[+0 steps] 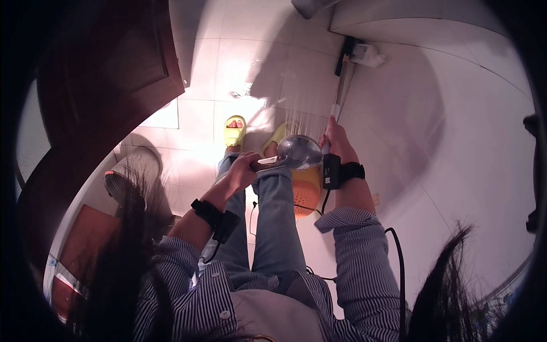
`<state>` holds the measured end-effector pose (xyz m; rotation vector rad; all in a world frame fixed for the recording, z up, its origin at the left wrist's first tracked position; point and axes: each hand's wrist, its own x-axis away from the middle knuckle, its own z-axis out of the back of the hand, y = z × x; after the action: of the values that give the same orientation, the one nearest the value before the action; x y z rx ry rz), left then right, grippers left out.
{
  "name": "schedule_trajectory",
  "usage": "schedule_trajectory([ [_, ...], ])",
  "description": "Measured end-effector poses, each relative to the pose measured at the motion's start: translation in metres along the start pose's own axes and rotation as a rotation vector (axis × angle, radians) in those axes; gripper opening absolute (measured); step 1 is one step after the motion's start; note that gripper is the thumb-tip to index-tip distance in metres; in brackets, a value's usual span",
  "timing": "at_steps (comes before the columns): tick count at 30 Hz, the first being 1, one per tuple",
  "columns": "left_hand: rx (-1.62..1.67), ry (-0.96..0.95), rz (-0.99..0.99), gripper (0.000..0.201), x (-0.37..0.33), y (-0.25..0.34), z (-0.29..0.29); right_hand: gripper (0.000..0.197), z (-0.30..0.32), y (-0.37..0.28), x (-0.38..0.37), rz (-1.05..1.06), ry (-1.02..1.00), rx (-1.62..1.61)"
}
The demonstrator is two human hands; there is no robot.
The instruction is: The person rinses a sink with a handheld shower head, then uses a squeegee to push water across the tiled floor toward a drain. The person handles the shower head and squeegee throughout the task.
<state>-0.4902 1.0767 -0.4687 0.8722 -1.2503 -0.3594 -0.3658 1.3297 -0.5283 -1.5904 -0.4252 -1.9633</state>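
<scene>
My left hand (246, 167) is closed round the handle of a round shower head (299, 152), held in front of my legs. Thin streams of water fan from it toward the floor beyond. On the right, my right hand (337, 142) grips the upper end of a long-handled floor brush (344, 85). Its pole slants away from me to a dark head (343, 56) low by the wall. Bristles and floor contact are too small to make out. Black devices with cables are strapped to both my wrists.
Yellow-green slippers (234, 131) are on my feet on the wet, shiny tiled floor (228, 62). An orange perforated plastic item (306, 196) stands beside my right leg. To the left are a grey bin (135, 166) and a dark brown door (108, 62). A white object (368, 55) sits beside the brush head.
</scene>
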Motion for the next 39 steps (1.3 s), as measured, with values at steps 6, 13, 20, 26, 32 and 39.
schedule_trajectory([
  [6,-0.046,0.043,-0.029,0.017,-0.002,0.004,0.002,0.063,-0.001,0.094,-0.006,0.092,0.039,0.352],
  [13,-0.028,-0.008,-0.004,0.018,0.004,-0.002,0.005,0.058,0.012,0.089,0.030,0.092,-0.021,0.799],
  [20,-0.140,0.052,-0.027,0.024,0.002,-0.025,0.002,0.052,-0.023,0.053,0.015,0.084,-0.026,0.213],
  [26,-0.048,0.095,-0.099,0.029,0.003,-0.021,0.004,0.060,-0.025,0.068,0.022,0.081,-0.220,0.021],
  [32,0.360,0.148,0.264,0.055,-0.012,-0.052,0.003,0.052,-0.041,-0.121,-0.027,0.026,-0.334,-0.035],
  [39,0.439,0.115,0.157,0.065,-0.013,-0.063,0.009,0.055,-0.020,0.029,0.061,-0.025,0.015,0.214],
])
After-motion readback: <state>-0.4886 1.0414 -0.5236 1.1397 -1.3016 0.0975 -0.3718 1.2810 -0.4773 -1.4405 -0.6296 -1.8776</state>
